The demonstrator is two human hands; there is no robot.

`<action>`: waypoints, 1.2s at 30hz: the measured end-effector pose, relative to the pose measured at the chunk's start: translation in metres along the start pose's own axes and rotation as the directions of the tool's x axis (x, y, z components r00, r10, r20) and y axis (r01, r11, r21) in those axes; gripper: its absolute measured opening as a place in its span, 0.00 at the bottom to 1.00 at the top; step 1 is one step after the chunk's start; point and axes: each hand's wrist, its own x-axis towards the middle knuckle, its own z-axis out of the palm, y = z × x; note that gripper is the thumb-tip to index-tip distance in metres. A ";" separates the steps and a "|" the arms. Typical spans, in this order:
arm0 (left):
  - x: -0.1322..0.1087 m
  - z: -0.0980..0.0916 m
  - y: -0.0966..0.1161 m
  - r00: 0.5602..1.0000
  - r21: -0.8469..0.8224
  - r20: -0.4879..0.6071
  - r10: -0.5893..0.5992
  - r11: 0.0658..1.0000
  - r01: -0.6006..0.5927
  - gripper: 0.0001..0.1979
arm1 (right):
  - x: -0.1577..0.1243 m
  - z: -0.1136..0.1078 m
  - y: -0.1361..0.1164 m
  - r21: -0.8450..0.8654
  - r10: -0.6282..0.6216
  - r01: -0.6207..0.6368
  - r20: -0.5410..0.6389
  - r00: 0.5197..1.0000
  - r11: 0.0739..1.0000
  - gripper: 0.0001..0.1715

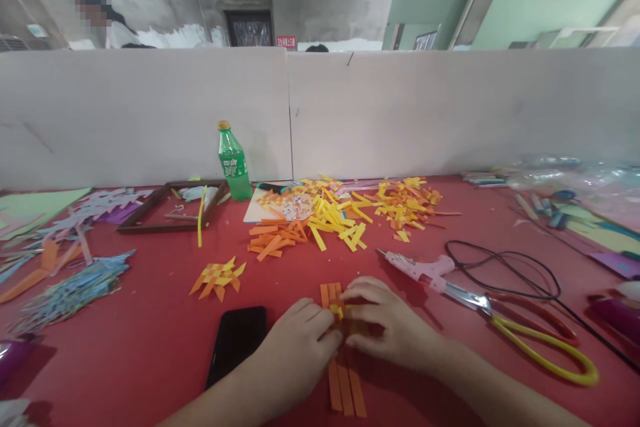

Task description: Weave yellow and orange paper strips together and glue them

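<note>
Three orange paper strips [345, 383] lie side by side, lengthwise in front of me. A yellow paper strip [338, 311] crosses them near their far end, mostly covered by my fingers. My left hand [300, 347] is closed at the left edge of the strips, thumb and index finger at the yellow strip's left end. From the right, my right hand [387, 320] curls its fingers over the yellow strip's other end. A woven orange-and-yellow paper piece [219, 277] lies to the left, beyond a black phone [239, 340].
Piles of yellow strips [330, 213] and orange strips [275, 237] lie ahead. A green bottle [234, 167] stands by a brown frame [170, 227]. A pink glue gun [420, 267] and scissors [540, 347] lie right. A white partition [400, 113] closes the table's back.
</note>
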 end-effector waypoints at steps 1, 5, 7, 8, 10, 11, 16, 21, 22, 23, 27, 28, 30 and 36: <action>0.000 0.000 0.000 1.000 -0.001 0.008 -0.003 1.000 0.003 0.02 | 0.000 0.000 0.000 0.000 -0.006 0.006 0.001 1.000 1.000 0.14; -0.001 -0.003 0.001 0.998 -0.017 0.046 -0.050 0.999 0.051 0.07 | 0.000 0.001 0.001 0.006 -0.028 0.028 0.002 1.000 1.000 0.16; -0.001 -0.006 0.003 0.995 -0.031 0.056 -0.088 0.996 0.089 0.09 | 0.000 0.001 0.001 0.015 -0.031 0.031 0.002 1.000 0.999 0.15; -0.001 -0.008 0.003 0.993 -0.039 0.059 -0.100 0.994 0.103 0.09 | 0.001 0.001 0.000 0.020 -0.027 0.027 0.006 1.000 0.999 0.14; -0.001 -0.009 0.003 0.992 -0.054 0.071 -0.103 0.993 0.107 0.10 | 0.001 0.002 -0.001 0.032 -0.024 0.024 0.017 1.000 0.999 0.15; -0.001 -0.009 0.003 0.992 -0.056 0.076 -0.098 0.993 0.102 0.11 | 0.001 0.002 -0.001 0.037 -0.022 0.021 0.024 0.999 0.999 0.15; -0.002 -0.006 0.001 0.990 -0.053 0.103 -0.091 0.994 0.097 0.12 | 0.001 0.002 -0.002 0.034 -0.018 0.017 0.021 1.000 0.999 0.17; 0.000 -0.010 0.002 0.984 -0.070 0.153 -0.091 0.992 0.103 0.12 | -0.001 0.001 -0.002 0.011 -0.008 0.008 0.028 1.000 1.000 0.17; 0.000 -0.011 0.002 0.983 -0.074 0.161 -0.090 0.992 0.103 0.11 | -0.001 0.000 -0.002 0.009 -0.004 0.003 0.030 1.000 1.000 0.18; 0.000 -0.011 0.003 0.982 -0.076 0.167 -0.091 0.992 0.105 0.10 | -0.001 0.000 -0.002 0.008 0.000 -0.001 0.033 0.999 1.000 0.18; -0.001 -0.010 0.003 0.984 -0.074 0.155 -0.092 0.992 0.104 0.07 | -0.001 -0.002 -0.004 0.005 -0.011 0.011 0.050 0.999 1.000 0.16; -0.001 -0.009 0.003 0.985 -0.073 0.146 -0.088 0.992 0.100 0.07 | -0.001 -0.002 -0.004 0.004 -0.013 0.013 0.055 0.998 1.000 0.16; -0.002 -0.007 0.002 0.990 -0.073 0.118 -0.083 0.993 0.092 0.08 | -0.001 -0.002 -0.004 0.005 -0.014 0.014 0.061 0.998 1.000 0.16; -0.001 -0.007 0.002 0.993 -0.097 0.073 -0.092 0.990 0.099 0.08 | -0.003 0.002 -0.001 0.010 -0.025 0.024 0.058 0.998 1.000 0.16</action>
